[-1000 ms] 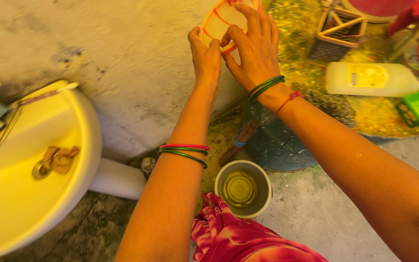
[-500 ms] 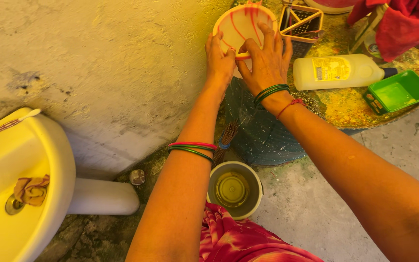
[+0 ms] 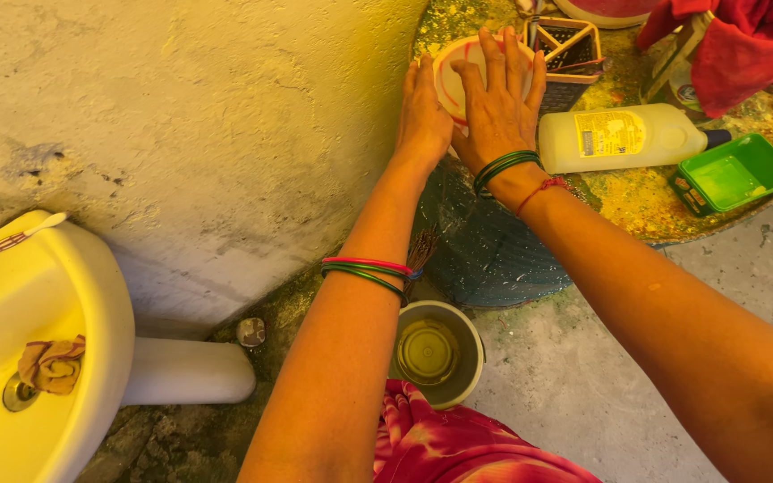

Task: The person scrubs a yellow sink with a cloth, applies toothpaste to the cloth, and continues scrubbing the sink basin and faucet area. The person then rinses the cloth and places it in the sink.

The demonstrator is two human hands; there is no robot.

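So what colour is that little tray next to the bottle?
Bright green tray, right of the pale bottle; the head view shows it.

Both forearms are showing bare, no sleeves. Left hand [image 3: 424, 112] is wearing nothing itself, but further up the left forearm thin bangles [image 3: 365, 271] are sitting stacked: one red on top, green ones w/ a dark one under it. Right hand [image 3: 500, 98] is wearing slim green bangles [image 3: 505, 167] at the wrist, plus a thin red thread [image 3: 540, 188] w/ a small knot just behind them. Red-and-pink patterned cloth [image 3: 458, 443] is draping at the bottom edge (prob. the person's garment).
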